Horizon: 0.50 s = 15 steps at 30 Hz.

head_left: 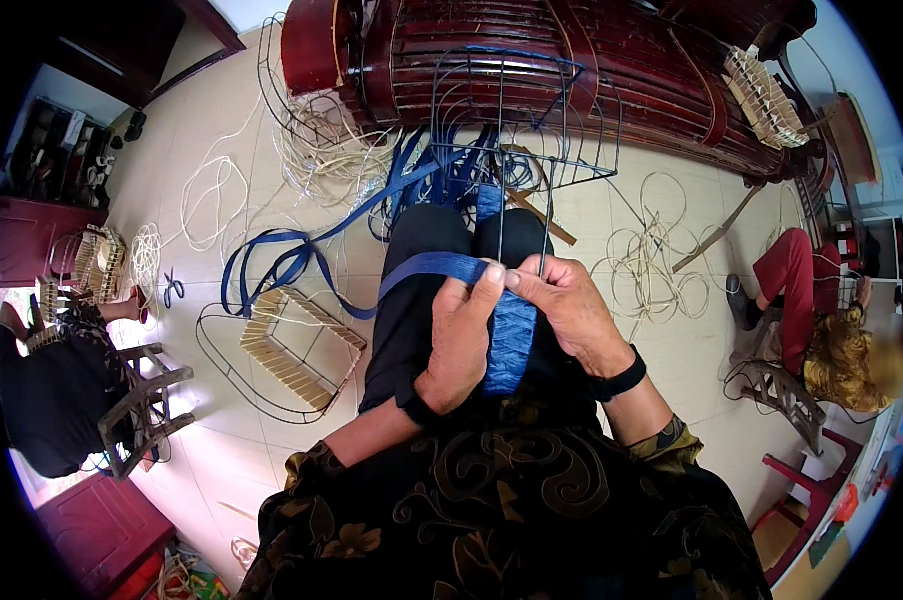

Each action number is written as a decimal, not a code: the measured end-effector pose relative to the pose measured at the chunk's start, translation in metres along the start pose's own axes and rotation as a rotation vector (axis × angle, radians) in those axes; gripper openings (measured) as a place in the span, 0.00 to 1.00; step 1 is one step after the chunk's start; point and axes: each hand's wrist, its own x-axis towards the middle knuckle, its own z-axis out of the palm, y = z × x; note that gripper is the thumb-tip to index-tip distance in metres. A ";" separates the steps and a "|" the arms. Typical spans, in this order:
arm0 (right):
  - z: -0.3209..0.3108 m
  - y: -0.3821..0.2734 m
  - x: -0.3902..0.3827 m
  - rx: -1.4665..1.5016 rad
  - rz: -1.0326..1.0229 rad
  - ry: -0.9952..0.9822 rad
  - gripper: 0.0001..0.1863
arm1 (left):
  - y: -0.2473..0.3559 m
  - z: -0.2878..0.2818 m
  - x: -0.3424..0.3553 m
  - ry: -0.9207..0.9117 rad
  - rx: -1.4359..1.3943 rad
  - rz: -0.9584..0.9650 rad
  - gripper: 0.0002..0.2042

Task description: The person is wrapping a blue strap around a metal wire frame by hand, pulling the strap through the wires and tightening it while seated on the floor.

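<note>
Over my lap lies a black wire basket frame (502,120), its long rods running toward me. Near my body, a band of it is wrapped in blue woven strapping (513,345). My left hand (459,335) is closed, pinching a flat blue strap (427,266) between thumb and fingers beside the left rod. The strap's loose length runs left across my thigh and down to the floor. My right hand (577,312) is closed round the right rod, its thumb tip close to the left thumb at the strap. The fingers hide part of where strap and rods meet.
Blue straps (292,260) and pale cord coils (662,260) lie on the floor. At left are a partly wrapped frame (302,350) and scissors (175,288). A dark red wooden bench (472,70) stands ahead. People sit at left (62,390) and right (837,345).
</note>
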 end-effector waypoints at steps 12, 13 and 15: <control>0.000 -0.005 0.002 -0.126 0.008 -0.009 0.10 | 0.004 0.005 -0.002 -0.032 -0.054 -0.140 0.17; -0.004 -0.016 0.001 -0.268 0.124 -0.004 0.10 | 0.003 0.005 -0.001 -0.009 -0.039 -0.152 0.17; -0.008 -0.040 -0.002 -0.717 -0.155 0.170 0.09 | 0.001 0.004 0.002 0.009 0.012 -0.119 0.16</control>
